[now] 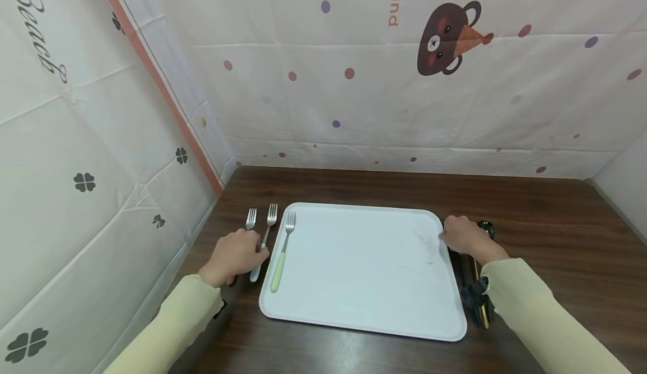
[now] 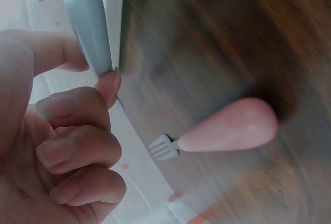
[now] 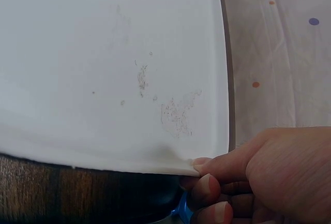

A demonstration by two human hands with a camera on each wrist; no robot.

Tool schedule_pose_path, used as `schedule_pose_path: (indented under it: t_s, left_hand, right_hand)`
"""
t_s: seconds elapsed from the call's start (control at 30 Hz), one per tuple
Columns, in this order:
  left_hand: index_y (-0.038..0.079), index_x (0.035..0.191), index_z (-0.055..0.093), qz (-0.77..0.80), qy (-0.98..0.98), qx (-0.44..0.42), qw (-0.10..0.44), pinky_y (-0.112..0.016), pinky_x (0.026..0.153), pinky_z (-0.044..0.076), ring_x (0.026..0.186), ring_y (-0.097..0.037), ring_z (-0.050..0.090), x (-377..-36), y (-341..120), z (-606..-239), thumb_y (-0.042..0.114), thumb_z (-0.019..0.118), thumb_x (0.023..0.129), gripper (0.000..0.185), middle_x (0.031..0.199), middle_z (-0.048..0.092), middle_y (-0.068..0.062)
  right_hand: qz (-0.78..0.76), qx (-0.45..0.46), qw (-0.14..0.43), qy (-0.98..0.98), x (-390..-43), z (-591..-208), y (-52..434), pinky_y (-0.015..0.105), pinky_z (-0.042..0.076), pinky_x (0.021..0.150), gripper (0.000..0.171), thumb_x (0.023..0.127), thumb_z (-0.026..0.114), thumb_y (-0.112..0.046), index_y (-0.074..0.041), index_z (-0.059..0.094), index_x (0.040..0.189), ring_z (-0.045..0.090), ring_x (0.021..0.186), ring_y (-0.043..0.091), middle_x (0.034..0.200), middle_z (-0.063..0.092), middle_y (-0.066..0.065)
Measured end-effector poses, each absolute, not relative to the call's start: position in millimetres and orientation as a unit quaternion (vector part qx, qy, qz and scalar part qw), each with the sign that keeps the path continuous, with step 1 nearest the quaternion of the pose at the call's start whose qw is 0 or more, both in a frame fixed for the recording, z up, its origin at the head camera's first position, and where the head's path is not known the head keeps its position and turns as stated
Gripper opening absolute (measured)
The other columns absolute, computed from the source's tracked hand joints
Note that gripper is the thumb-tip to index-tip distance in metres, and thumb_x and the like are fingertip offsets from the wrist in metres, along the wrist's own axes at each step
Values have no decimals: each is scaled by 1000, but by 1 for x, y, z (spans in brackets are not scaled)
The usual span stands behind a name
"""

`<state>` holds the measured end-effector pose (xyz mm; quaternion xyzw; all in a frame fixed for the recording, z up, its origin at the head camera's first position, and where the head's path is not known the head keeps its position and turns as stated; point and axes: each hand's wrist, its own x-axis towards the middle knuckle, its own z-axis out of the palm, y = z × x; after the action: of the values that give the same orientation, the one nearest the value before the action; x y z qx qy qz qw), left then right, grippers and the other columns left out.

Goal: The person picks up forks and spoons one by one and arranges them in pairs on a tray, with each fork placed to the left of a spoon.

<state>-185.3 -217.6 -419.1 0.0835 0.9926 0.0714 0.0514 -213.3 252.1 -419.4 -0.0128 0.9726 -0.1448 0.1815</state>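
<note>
My left hand (image 1: 236, 257) pinches the pale blue handle of a fork (image 2: 92, 27) between thumb and forefinger, just left of the white tray. Its other fingers are curled in. Beneath that hand, a fork with a pink handle (image 2: 232, 127) lies on the table. A fork with a light green handle (image 1: 277, 273) rests on the tray along its left side. At the tray's right edge, toward the far corner, my right hand (image 1: 467, 238) grips the rim of the white tray (image 3: 67, 105), thumb on top and fingers underneath.
Dark utensils with gold-coloured parts (image 1: 483, 313) lie right of the tray, partly hidden by my right arm. A black rounded piece (image 1: 486, 227) shows beside the right hand. The brown wooden table (image 1: 571, 239) meets printed cloth walls (image 1: 303, 104) at the back and left.
</note>
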Motion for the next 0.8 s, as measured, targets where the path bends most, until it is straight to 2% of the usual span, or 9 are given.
schedule_pose_path:
  t_s: [0.3,0.53,0.67,0.8]
  left_hand:
    - [18,53,49,75,992,96,35,-30,42,32,44,-13,45,-188,-213,-424,30,62,84,36,47,46,3]
    - [17,52,48,71,992,91,43,-30,42,31,43,-13,44,-188,-214,-425,29,61,84,37,47,44,3]
    - [17,50,47,68,993,82,50,-31,41,33,37,-14,47,-189,-217,-427,28,60,84,39,44,46,1]
    - [17,49,46,67,993,80,55,-32,41,34,37,-15,47,-189,-221,-430,28,60,84,40,44,46,0]
  right_hand:
    - [-154,-25,172,973,-212,-420,254,30,37,53,25,96,50,-13,10,60,101,47,60,18,69,49,7]
    - [-164,-37,163,972,-208,-419,260,29,35,50,25,97,51,-19,-2,63,82,41,51,14,60,47,2]
    - [-171,-44,148,973,-204,-414,268,28,34,48,31,98,51,-20,-9,55,70,38,48,12,56,43,0]
    - [-173,-43,142,974,-201,-411,275,28,35,48,28,97,52,-20,-8,54,71,41,50,14,58,44,1]
